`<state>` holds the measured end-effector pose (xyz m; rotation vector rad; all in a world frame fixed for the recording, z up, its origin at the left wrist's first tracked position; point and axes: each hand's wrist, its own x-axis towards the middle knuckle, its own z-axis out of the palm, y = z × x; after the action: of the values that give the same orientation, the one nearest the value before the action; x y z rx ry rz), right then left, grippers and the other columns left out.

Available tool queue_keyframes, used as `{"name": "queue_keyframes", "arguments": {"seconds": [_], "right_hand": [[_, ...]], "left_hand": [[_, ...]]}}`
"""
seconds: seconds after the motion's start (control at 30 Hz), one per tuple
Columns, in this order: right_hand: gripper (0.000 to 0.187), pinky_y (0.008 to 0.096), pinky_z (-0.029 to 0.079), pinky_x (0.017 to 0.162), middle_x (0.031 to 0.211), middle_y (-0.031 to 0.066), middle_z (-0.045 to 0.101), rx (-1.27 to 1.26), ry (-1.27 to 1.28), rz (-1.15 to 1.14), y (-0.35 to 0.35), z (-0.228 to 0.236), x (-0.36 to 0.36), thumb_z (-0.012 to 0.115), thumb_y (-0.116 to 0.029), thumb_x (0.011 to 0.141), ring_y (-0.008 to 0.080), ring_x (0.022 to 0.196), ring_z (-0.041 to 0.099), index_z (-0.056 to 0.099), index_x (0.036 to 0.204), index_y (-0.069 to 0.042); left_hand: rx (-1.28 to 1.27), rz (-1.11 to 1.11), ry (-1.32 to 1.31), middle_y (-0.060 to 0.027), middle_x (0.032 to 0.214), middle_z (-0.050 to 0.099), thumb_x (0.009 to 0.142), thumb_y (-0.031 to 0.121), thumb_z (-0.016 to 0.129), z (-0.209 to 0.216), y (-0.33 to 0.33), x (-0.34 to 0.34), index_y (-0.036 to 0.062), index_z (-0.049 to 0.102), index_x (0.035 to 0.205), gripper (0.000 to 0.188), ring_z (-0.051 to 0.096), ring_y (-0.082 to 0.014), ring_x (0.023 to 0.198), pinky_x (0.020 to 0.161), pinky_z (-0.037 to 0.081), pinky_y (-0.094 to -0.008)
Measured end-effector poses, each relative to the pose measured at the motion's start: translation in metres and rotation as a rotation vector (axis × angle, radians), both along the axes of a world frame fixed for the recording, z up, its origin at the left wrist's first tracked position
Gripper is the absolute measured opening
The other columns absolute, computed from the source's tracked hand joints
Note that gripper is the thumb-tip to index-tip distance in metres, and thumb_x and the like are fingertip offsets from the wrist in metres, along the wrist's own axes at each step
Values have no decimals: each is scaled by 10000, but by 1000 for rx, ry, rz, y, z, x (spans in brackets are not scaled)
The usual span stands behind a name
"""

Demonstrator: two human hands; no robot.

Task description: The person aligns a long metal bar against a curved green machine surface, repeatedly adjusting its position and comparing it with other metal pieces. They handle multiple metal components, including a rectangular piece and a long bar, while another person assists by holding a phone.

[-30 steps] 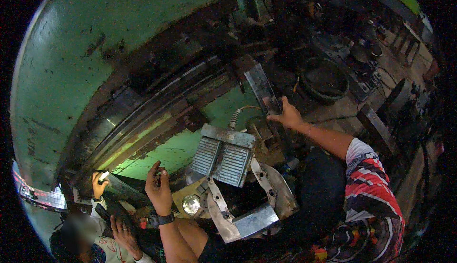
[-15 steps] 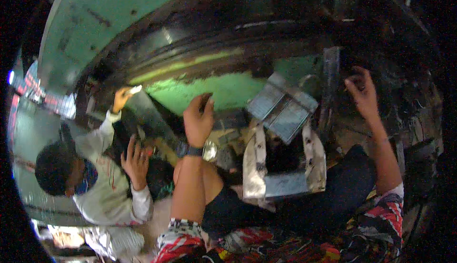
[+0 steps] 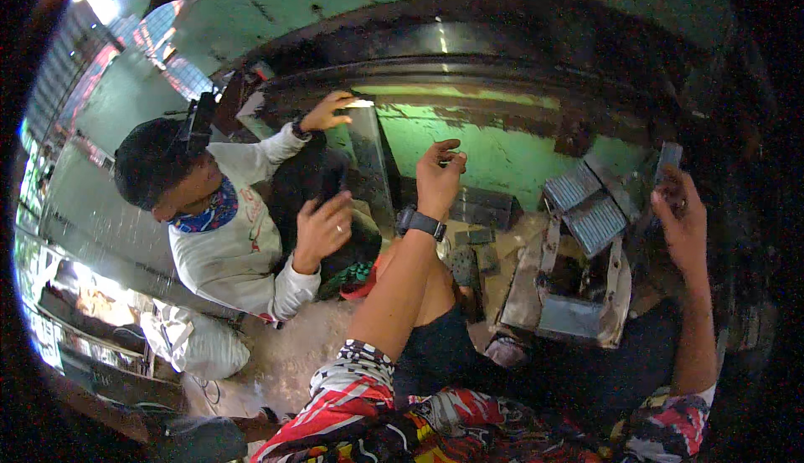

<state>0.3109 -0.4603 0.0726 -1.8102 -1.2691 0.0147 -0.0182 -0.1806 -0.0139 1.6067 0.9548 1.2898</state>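
My left hand (image 3: 440, 180) is raised near a green-painted metal wall (image 3: 494, 141), its fingers loosely bent and nothing visible in them. A dark watch is on that wrist. To the right, my right hand (image 3: 685, 216) is also raised with curled fingers, in front of the upper end of a grey metal bar (image 3: 669, 158). No grip on the bar can be made out. Between my hands lies a ribbed grey metal block (image 3: 586, 208) with a dark groove across it. It rests at the far end of a worn, U-shaped metal frame (image 3: 618, 300) beside my legs.
At left a co-worker (image 3: 226, 249) sits with one hand at the top of an upright grey metal beam (image 3: 370, 162), the other hand raised. Several small dark blocks (image 3: 477, 237) lie beyond my left forearm. A white sack (image 3: 209, 350) stands at lower left.
My view has swung left, so the scene shifts right and more of the co-worker shows. Both my hands stay raised. The right one now overlaps the grey bar in view.
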Motion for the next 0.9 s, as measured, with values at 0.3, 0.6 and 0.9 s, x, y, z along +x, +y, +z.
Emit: {"name": "queue_keyframes", "arguments": {"seconds": [0.3,0.6,0.9], "right_hand": [[450,297,527,795,1035,88,695,9,18,43,-4,15,-6,717,-129,922,127,894,647,578,1343,-51],[331,308,537,729,955,70,708,61,8,-203,-12,-28,44,714,-189,946,142,821,651,652,1201,13],[418,375,542,837,1064,181,709,-17,125,-257,-41,-37,66,715,-249,923,271,928,679,653,1212,46]], "left_hand": [[186,222,162,-111,1068,704,890,101,714,17,31,-2,8,623,1304,434,643,-206,913,812,516,-341],[127,63,-54,-48,1045,668,929,73,719,20,7,-55,4,628,1271,361,616,-137,938,843,503,-288],[-100,-55,3,-62,1263,643,936,232,704,22,-22,-25,38,617,1335,453,585,-194,1151,1038,420,-353]]}}
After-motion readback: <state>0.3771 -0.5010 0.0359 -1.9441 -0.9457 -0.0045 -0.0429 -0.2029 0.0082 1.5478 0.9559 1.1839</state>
